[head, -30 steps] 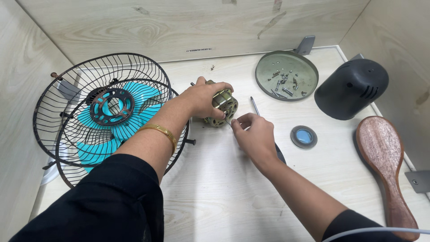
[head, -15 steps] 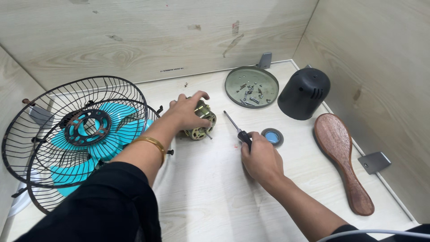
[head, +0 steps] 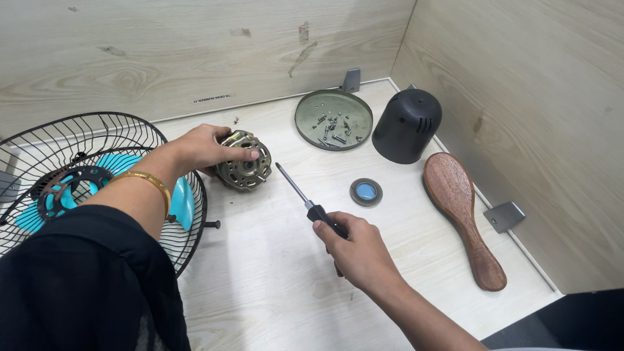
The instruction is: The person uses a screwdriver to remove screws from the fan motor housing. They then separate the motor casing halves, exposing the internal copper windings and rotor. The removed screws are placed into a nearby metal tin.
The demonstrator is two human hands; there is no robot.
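Left hand (head: 198, 148): gripping the fan motor (head: 244, 160) on the bench (head: 273, 273).
Right hand (head: 357, 250): holding the screwdriver (head: 305, 201).
Risk: tip may be slipping off the motor, or loose screws scattering from the round tray (head: 305, 123).

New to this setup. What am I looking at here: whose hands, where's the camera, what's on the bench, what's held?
One view, from a camera worn on the person's head, looking down at their own bare hands. The left hand grips a small metal fan motor resting on the pale wooden bench. The right hand holds a screwdriver, tip pointing towards the motor. Around them: a wire fan guard with a blue blade, a round tray of screws, a black motor cover, a small blue-centred cap and a wooden brush.
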